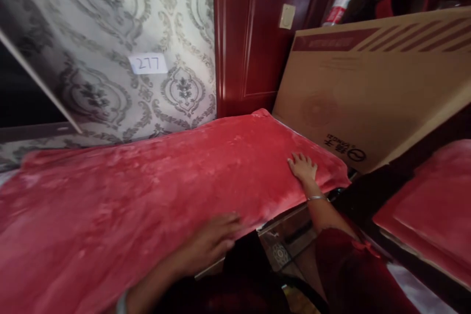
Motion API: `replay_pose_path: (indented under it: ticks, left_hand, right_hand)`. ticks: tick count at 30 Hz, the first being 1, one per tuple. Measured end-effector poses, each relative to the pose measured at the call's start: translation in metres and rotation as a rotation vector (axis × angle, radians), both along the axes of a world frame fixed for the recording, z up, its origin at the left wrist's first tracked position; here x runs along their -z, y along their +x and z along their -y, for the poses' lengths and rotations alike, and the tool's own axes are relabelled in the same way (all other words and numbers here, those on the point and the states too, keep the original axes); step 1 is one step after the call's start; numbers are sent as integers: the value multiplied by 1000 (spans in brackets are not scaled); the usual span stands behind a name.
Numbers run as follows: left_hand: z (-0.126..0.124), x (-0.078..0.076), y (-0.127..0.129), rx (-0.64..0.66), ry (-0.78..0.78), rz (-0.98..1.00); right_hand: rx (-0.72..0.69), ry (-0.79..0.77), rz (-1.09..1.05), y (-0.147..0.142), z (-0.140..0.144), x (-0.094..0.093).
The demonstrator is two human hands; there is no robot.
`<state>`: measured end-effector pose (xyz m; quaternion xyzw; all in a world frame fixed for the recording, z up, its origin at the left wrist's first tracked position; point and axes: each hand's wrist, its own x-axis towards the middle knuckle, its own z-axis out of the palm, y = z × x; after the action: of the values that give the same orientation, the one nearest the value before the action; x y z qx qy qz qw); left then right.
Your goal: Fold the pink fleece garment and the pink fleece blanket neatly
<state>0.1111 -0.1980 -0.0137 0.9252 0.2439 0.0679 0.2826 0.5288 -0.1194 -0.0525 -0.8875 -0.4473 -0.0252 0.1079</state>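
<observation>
both hands point(211, 243) flat on red blanket point(147, 181)

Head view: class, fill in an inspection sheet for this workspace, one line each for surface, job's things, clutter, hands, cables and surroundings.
Surface: a long raised top covered by the red blanket; a glossy edge shows under it at the front.
Job's things: the blanket lies spread flat; a second red blanket lies to the right.
Clutter: a cardboard box leans behind the blanket's right end; a bottle shows above it.
Hands: left hand flat on the blanket's front edge; right hand flat on its right end, fingers spread, a bracelet on the wrist.
Cables: nothing seen.
Surroundings: patterned wallpaper with a label reading 277; dark red door.
</observation>
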Motion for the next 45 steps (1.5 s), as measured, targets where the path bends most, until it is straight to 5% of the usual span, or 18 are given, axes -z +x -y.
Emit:
replay_pose_path:
  ticks: [5, 8, 13, 23, 27, 31, 36, 39, 45]
  left_hand:
    - [-30, 15, -70, -532, 356, -140]
    - [-35, 30, -101, -690, 408, -308]
    - [-24, 42, -110, -693, 421, -321]
    - [-8, 26, -110, -599, 282, -230]
    - [-6, 26, -109, -584, 261, -165]
    - [0, 20, -105, -540, 200, -148]
    - [16, 13, -116, -537, 146, -159]
    - [30, 18, -138, -629, 167, -169]
    - [61, 29, -197, -896, 223, -255]
  right_hand:
    - [-16, 27, 4, 7, 0, 11]
    - [-15, 48, 4, 11, -1, 15]
    - [-22, 42, -33, 11, -1, 15]
    - [-14, 7, -82, 9, -5, 14]
    - [-320, 75, 1, -49, -24, 13]
    - [-813, 147, 24, -154, -44, 16]
    - [-1152, 85, 13, -265, -41, 18]
    - [-1207, 87, 41, -284, -33, 29]
    - [-1219, 228, 51, -271, -41, 62]
